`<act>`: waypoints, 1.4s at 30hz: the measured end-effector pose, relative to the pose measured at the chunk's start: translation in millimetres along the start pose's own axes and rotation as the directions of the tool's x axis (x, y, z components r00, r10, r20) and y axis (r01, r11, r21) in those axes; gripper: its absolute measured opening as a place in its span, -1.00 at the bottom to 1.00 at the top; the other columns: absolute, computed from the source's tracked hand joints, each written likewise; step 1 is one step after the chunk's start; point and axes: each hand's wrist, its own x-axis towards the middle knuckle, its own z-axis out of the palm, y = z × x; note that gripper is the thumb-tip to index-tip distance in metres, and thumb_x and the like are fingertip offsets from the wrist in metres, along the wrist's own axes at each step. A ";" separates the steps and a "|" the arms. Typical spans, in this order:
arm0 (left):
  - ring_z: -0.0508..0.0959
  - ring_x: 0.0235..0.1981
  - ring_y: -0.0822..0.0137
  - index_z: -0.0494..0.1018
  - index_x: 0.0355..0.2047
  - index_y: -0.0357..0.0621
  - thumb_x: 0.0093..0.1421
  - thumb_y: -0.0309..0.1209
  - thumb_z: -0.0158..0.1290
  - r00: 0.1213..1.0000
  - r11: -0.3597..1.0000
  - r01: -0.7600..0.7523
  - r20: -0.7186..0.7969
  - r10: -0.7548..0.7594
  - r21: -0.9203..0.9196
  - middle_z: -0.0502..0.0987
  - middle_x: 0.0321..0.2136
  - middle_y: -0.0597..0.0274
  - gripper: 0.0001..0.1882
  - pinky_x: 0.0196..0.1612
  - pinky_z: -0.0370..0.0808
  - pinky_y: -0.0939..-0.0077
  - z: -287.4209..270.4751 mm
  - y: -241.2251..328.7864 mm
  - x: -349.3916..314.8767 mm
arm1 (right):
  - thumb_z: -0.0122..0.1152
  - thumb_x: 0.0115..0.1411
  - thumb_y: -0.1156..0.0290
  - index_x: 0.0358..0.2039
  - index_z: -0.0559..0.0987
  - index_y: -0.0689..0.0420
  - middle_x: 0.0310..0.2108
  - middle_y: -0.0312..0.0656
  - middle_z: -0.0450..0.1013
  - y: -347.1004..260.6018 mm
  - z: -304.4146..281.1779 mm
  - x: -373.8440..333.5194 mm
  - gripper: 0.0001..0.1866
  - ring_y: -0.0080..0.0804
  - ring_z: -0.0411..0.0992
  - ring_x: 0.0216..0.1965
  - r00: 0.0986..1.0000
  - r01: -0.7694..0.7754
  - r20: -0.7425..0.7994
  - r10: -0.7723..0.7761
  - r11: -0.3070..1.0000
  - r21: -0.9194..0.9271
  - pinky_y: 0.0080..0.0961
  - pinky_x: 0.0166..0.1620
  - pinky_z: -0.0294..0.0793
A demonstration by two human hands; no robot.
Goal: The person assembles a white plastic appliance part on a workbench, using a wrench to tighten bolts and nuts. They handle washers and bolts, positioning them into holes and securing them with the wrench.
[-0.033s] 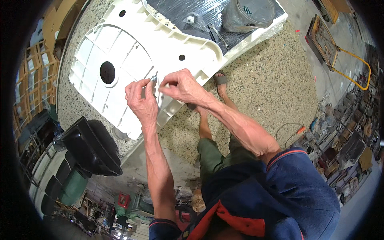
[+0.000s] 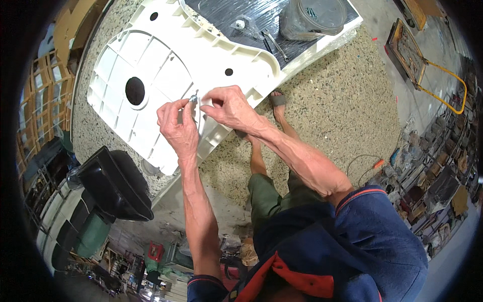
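My left hand (image 2: pixel 178 128) pinches a small metal bolt (image 2: pixel 193 98) between thumb and fingertips, its narrow end pointing up and away. Just to the right of it, my right hand (image 2: pixel 229 106) has thumb and forefinger a little apart, with nothing visible between them; the other fingers are curled. Both hands are over the near right part of a large white ribbed plastic panel (image 2: pixel 211 55). The panel has a big round dark hole and smaller holes.
Behind the panel, a film-wrapped surface (image 2: pixel 221 14) carries a wrench (image 2: pixel 275 46), a small plastic bag (image 2: pixel 242 24) and a clear tub (image 2: pixel 312 22) with screws. A black plastic bin (image 2: pixel 113 183) stands at left. A yellow-handled trolley (image 2: pixel 405 53) is far right.
The right thumb and forefinger have parted slightly and shifted. The left hand and the bolt keep their place.
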 end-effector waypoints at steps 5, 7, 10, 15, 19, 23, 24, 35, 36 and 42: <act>0.52 -0.13 0.19 0.63 -0.33 -0.13 0.17 -0.52 0.28 1.000 1.000 0.001 -0.001 -0.001 0.015 0.61 -0.39 0.29 -0.93 0.03 0.38 0.21 0.0 0.9 -0.5 | 0.39 0.06 0.40 -0.09 0.71 0.26 -0.65 -0.10 0.46 4.9 0.6 9.9 -0.62 -0.31 0.41 -0.61 0.986 0.121 0.095 -0.134 0.984 0.131 -0.33 -0.45 0.43; 0.52 -0.13 0.19 0.63 -0.32 -0.13 0.17 -0.51 0.29 1.000 1.000 -0.018 0.001 0.018 0.017 0.62 -0.39 0.29 -0.93 0.03 0.38 0.23 0.9 -0.1 0.3 | 0.39 0.04 0.40 -0.02 0.69 0.26 -0.61 -0.08 0.48 4.3 2.3 11.8 -0.56 -0.32 0.44 -0.59 0.965 0.253 0.064 -0.253 0.967 0.015 -0.33 -0.43 0.45; 0.53 -0.12 0.20 0.63 -0.32 -0.15 0.15 -0.51 0.29 1.000 0.999 -0.010 0.006 0.010 0.041 0.62 -0.38 0.28 -0.91 0.03 0.39 0.22 6.1 -0.6 5.3 | 0.38 0.03 0.42 -0.02 0.69 0.24 -0.56 -0.11 0.49 3.8 -2.2 14.9 -0.55 -0.29 0.47 -0.54 0.989 0.110 0.094 -0.111 0.994 0.014 -0.28 -0.40 0.48; 0.56 -0.31 0.23 0.60 -0.32 -0.22 0.14 -0.52 0.25 0.998 0.998 0.056 0.036 -0.057 0.034 0.61 -0.44 0.21 -0.90 -0.17 0.46 0.24 9.1 5.2 10.8 | 0.30 0.05 0.46 -0.02 0.68 0.25 -0.60 -0.13 0.46 3.1 -5.6 8.3 -0.57 -0.32 0.43 -0.57 0.987 -0.020 0.158 0.018 1.000 0.015 -0.33 -0.43 0.45; 0.50 -0.55 0.25 0.52 -0.41 -0.27 0.14 -0.55 0.18 0.983 0.989 0.135 0.122 -0.141 0.056 0.56 -0.55 0.13 -0.95 -0.41 0.44 0.29 9.6 11.4 17.9 | 0.28 0.04 0.49 0.13 0.60 0.24 -0.59 -0.14 0.46 7.2 -0.7 9.0 -0.44 -0.36 0.42 -0.58 0.987 0.125 0.100 -0.124 0.992 -0.002 -0.37 -0.44 0.43; 0.43 -0.66 0.25 0.41 -0.52 -0.28 0.10 -0.56 0.16 0.978 0.988 0.082 0.178 -0.104 0.130 0.48 -0.67 0.10 -0.86 -0.50 0.40 0.28 9.6 16.8 24.6 | 0.27 0.01 0.51 0.24 0.52 0.22 -0.60 -0.13 0.44 11.0 -0.8 10.0 -0.32 -0.32 0.43 -0.56 0.992 0.064 0.107 -0.067 0.997 0.031 -0.34 -0.40 0.46; 0.42 -0.67 0.25 0.40 -0.53 -0.28 0.09 -0.56 0.16 0.977 0.986 0.076 0.185 -0.103 0.149 0.47 -0.68 0.10 -0.86 -0.50 0.41 0.28 10.3 18.1 25.7 | 0.26 0.00 0.51 0.26 0.50 0.21 -0.59 -0.13 0.44 11.5 -2.6 9.6 -0.29 -0.30 0.44 -0.55 0.996 0.007 0.090 -0.009 1.000 0.021 -0.32 -0.38 0.48; 0.39 -0.65 0.46 0.38 -0.54 -0.34 0.11 -0.57 0.15 0.973 0.978 0.120 0.175 -0.151 0.173 0.47 -0.69 0.11 -0.83 -0.51 0.41 0.41 12.2 23.7 29.8 | 0.27 0.06 0.53 0.09 0.65 0.23 -0.59 -0.23 0.39 11.1 -13.5 16.4 -0.49 -0.48 0.36 -0.54 0.987 0.086 0.127 -0.101 0.989 0.116 -0.41 -0.41 0.41; 0.39 -0.64 0.48 0.38 -0.54 -0.34 0.11 -0.57 0.15 0.971 0.976 0.132 0.176 -0.163 0.176 0.47 -0.69 0.11 -0.83 -0.51 0.41 0.42 12.2 23.4 29.4 | 0.27 0.08 0.55 0.10 0.65 0.23 -0.60 -0.29 0.36 12.4 -12.5 17.5 -0.50 -0.57 0.31 -0.54 0.989 0.141 0.037 -0.146 0.984 0.106 -0.47 -0.44 0.37; 0.37 -0.61 0.54 0.38 -0.54 -0.32 0.12 -0.57 0.15 0.976 0.974 0.109 0.166 -0.143 0.199 0.46 -0.70 0.16 -0.83 -0.51 0.40 0.47 10.9 23.5 26.6 | 0.28 0.05 0.45 -0.10 0.72 0.21 -0.47 -0.06 0.54 21.7 -4.4 29.0 -0.63 -0.08 0.56 -0.39 0.977 0.213 -0.017 -0.213 0.977 0.013 -0.21 -0.27 0.54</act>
